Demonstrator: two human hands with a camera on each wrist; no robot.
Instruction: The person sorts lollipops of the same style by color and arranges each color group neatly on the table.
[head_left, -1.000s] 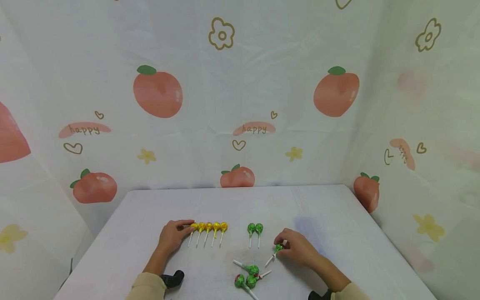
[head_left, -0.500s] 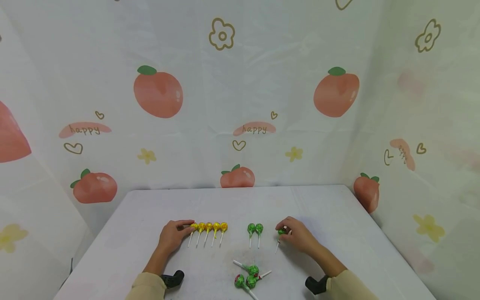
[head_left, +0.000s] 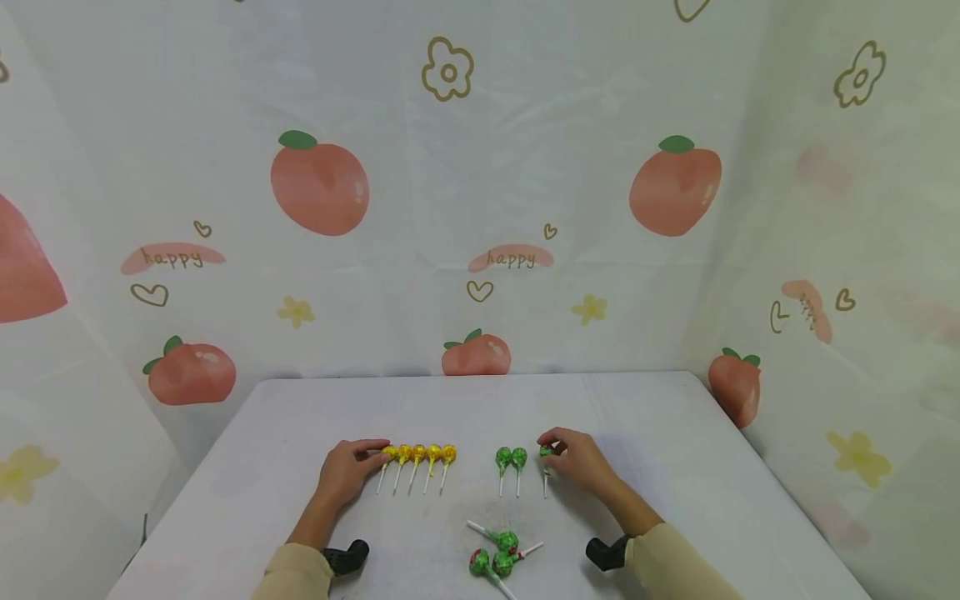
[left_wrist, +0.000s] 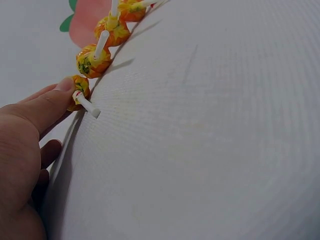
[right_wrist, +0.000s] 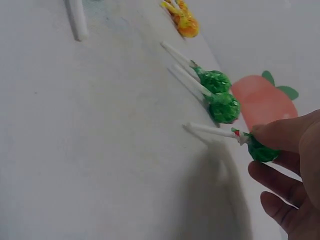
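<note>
My left hand [head_left: 348,475] pinches the wrapped head of the leftmost yellow lollipop [left_wrist: 81,89], at the end of a row of several yellow lollipops [head_left: 418,454] with sticks toward me. Right of that row, two green lollipops [head_left: 503,457] lie side by side, sticks also toward me. A little farther right, my right hand [head_left: 587,464] holds another green lollipop [right_wrist: 261,151] by its head between thumb and fingers. Its white stick points toward me, and a gap separates it from the green pair.
Three loose green lollipops [head_left: 502,563] lie in a jumbled group nearer to me, their sticks pointing different ways. The white table [head_left: 450,408] meets a fruit-printed backdrop [head_left: 390,317] at its far edge. A black wrist device [head_left: 347,557] sits at my left sleeve.
My right hand has carried its green lollipop away from me and then leftward toward the green pair, turning the stick from slanted to nearly straight. The left hand stays put.
</note>
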